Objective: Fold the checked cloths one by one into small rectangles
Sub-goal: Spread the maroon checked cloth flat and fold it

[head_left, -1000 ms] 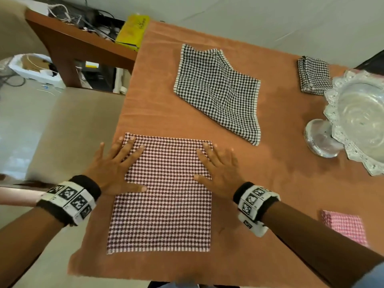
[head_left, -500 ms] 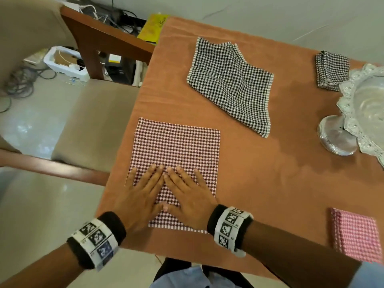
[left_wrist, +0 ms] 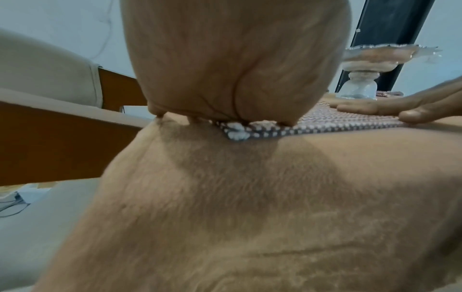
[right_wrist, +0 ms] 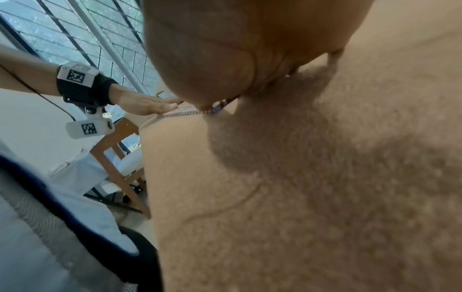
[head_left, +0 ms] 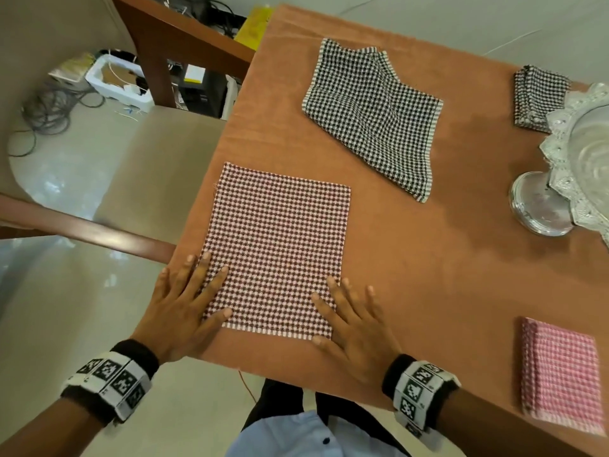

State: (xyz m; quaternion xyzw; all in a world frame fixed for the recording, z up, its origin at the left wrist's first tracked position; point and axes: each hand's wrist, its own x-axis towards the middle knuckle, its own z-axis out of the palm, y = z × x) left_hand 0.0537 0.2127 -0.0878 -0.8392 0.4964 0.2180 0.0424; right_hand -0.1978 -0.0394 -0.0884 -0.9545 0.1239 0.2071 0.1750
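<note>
A dark red checked cloth (head_left: 278, 249) lies flat near the table's front left edge. My left hand (head_left: 184, 301) presses flat on its near left corner, fingers spread and straight. My right hand (head_left: 352, 319) presses flat on its near right corner. In the left wrist view my palm covers the cloth's corner (left_wrist: 240, 132), and the right hand's fingers (left_wrist: 390, 107) lie on the cloth beyond. In the right wrist view the cloth's edge (right_wrist: 182, 112) runs toward my left hand (right_wrist: 147, 103). A black checked cloth (head_left: 372, 117) lies unfolded and rumpled farther back.
A folded black checked cloth (head_left: 537, 97) lies at the far right beside a glass pedestal bowl (head_left: 566, 169). A folded pink checked cloth (head_left: 560, 374) sits near the front right. The orange table cover (head_left: 428, 275) ends just left of the red cloth; a chair (head_left: 138, 166) stands there.
Both hands slid from the cloth's far corners to its near middle, then apart to the near corners. The red cloth lies flat throughout.
</note>
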